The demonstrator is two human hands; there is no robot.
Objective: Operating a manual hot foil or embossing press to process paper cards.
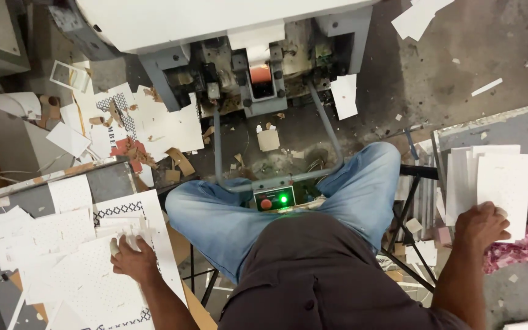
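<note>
Head view, looking straight down on a seated person in jeans. Grey press machine (258,67) stands ahead between the knees, its pedal box (275,198) showing a green light and a red button. Floor around it littered with cardboard offcuts (154,122). Left table (102,177): loose spread of white die-cut cards (62,244); left hand (134,261) lies on them, fingers curled over a card edge, grasping. Right table (508,125): neat stack of white blanks (490,177); right hand (483,225) rests on its near end, fingers bent over the top sheet. Judgement: lift one sheet only, thumb under the edge, keep stack squared.
</note>
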